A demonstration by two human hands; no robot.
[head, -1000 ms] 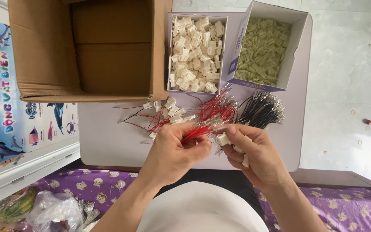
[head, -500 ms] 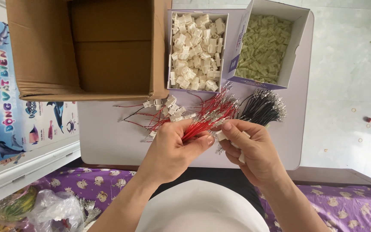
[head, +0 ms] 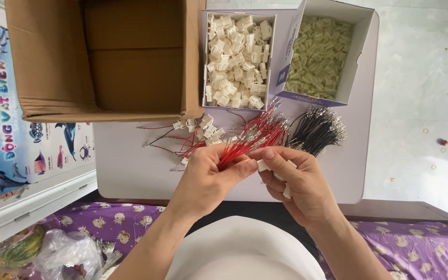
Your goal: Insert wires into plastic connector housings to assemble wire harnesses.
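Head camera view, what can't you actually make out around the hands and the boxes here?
- Head view: the white connector in the right hand is mostly hidden by its fingers.
- Red wires: their lower ends vanish inside the left hand.
- Cardboard box: its top is cut by the frame edge.
- Black wires: metal tips too small to tell apart.

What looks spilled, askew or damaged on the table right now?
Nothing looks damaged. A few finished white connectors with red wires lie scattered loosely by the cardboard box; the box of pale green parts sits tilted, propped on the white-connector box.
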